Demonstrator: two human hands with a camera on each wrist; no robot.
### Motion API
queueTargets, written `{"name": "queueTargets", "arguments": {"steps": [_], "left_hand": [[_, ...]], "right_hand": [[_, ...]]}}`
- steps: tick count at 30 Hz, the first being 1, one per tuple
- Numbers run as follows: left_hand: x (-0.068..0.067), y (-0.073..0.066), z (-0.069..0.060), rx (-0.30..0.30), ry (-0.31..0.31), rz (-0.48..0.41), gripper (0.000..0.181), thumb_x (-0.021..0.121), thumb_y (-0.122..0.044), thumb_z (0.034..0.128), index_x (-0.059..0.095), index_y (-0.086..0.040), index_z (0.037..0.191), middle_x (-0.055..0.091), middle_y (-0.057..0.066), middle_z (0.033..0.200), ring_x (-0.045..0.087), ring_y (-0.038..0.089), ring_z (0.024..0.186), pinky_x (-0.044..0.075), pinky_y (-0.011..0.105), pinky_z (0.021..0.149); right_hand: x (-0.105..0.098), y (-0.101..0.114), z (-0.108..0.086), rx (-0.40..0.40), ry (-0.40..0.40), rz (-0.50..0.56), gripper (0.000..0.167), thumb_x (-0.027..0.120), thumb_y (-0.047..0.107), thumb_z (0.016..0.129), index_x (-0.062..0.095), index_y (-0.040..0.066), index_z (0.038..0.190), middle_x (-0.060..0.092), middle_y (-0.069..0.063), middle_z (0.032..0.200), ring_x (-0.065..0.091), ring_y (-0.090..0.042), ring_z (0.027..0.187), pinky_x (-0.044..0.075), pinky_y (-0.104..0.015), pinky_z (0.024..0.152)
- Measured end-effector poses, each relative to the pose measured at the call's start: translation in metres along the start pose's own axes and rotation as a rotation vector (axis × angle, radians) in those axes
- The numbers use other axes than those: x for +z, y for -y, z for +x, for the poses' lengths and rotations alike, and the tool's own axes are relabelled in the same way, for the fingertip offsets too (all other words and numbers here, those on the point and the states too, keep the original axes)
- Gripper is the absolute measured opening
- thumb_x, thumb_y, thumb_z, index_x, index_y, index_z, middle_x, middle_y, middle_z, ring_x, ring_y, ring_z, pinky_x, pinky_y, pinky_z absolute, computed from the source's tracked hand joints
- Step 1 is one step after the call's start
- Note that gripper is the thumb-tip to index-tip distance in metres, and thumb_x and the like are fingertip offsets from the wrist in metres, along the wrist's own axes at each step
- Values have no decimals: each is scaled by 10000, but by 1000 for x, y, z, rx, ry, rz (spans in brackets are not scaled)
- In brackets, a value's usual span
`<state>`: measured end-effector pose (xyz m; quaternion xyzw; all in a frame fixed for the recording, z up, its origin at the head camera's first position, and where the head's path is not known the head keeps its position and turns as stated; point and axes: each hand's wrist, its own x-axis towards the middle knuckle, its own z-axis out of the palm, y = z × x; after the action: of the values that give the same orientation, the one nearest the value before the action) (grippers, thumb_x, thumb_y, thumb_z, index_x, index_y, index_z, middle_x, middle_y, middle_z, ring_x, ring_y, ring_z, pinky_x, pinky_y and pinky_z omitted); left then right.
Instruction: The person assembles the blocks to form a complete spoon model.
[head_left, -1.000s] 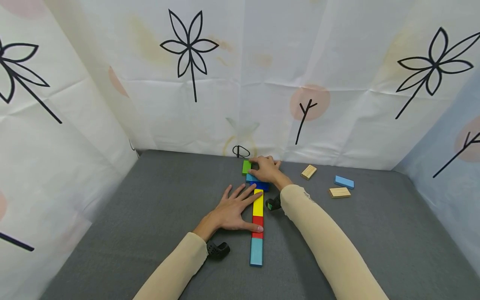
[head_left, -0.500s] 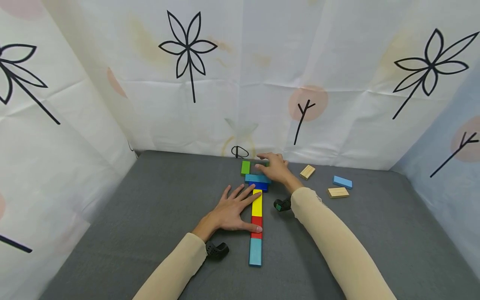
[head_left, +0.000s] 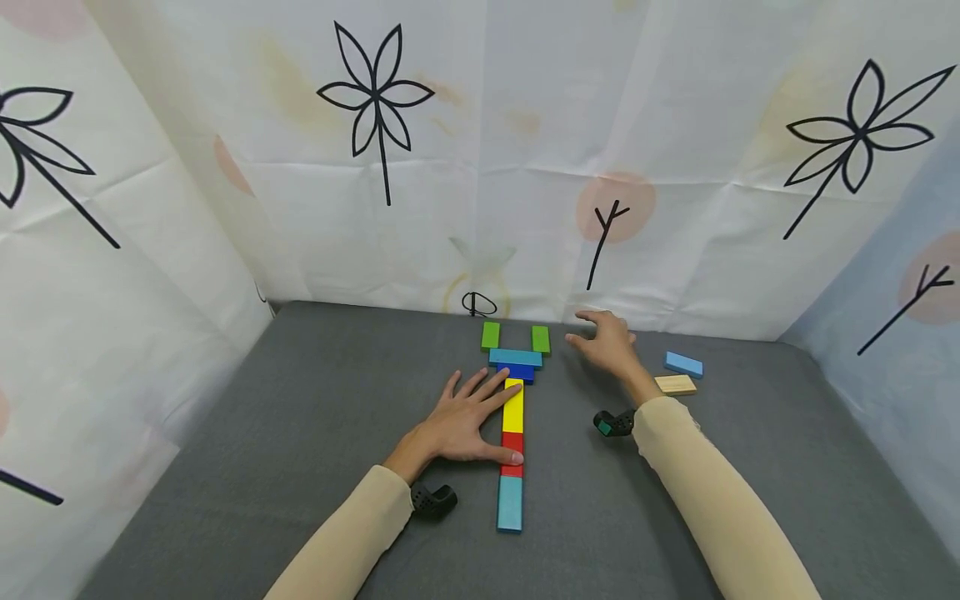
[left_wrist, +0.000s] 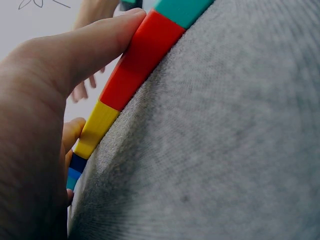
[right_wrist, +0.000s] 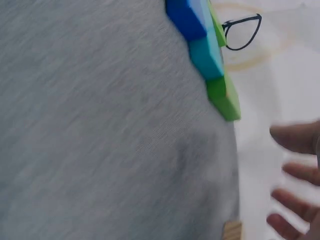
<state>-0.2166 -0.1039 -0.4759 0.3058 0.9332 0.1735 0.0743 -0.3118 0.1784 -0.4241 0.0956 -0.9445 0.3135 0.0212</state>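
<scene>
My left hand (head_left: 463,425) lies spread beside the line of blocks, its thumb on the red block (head_left: 512,442) and a fingertip at the yellow block (head_left: 513,412). A teal block (head_left: 509,504) forms the near end. Beyond the yellow one, a dark blue block (head_left: 516,373) and a light blue block (head_left: 515,357) lie crosswise. Two green blocks stand out from the far end, one at left (head_left: 491,335) and one at right (head_left: 540,339). My right hand (head_left: 611,346), empty with fingers apart, is right of the right green block (right_wrist: 224,96).
A light blue block (head_left: 684,364) and a wooden block (head_left: 675,385) lie at the right. Another wooden block (right_wrist: 232,231) shows at the bottom of the right wrist view. A printed white cloth (head_left: 480,167) rises behind the grey surface (head_left: 337,375).
My right hand has moved off the green blocks to the right, now covering the spot of one wooden block. The right green block has come into full view. The left hand has stayed in place.
</scene>
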Motion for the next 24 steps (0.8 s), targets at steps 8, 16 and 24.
{"name": "queueTargets", "arguments": {"steps": [8, 16, 24], "left_hand": [[-1, 0, -1, 15, -5, -2, 1034, 552, -822, 794, 176, -357, 1637, 27, -77, 1706, 33, 259, 1561, -93, 614, 1187], [-2, -1, -2, 28, -19, -23, 1006, 588, -791, 804, 236, -337, 1630, 67, -56, 1707, 61, 290, 1558, -75, 639, 1182], [-2, -1, -2, 30, -23, -13, 1022, 594, -792, 803, 216, -333, 1635, 58, -58, 1707, 63, 287, 1559, -69, 633, 1186]], "right_hand": [[-1, -19, -14, 214, -174, -1, 716, 700, 361, 953, 445, -27, 1498, 367, -352, 1437, 274, -543, 1329, 228, -706, 1028], [3, -35, -19, 281, -175, -4, 756, 693, 407, 950, 432, -53, 1490, 403, -348, 1356, 312, -526, 1250, 240, -668, 1030], [5, -41, -17, 268, -184, -1, 695, 705, 363, 956, 476, -67, 1451, 426, -347, 1352, 319, -525, 1227, 256, -671, 984]]}}
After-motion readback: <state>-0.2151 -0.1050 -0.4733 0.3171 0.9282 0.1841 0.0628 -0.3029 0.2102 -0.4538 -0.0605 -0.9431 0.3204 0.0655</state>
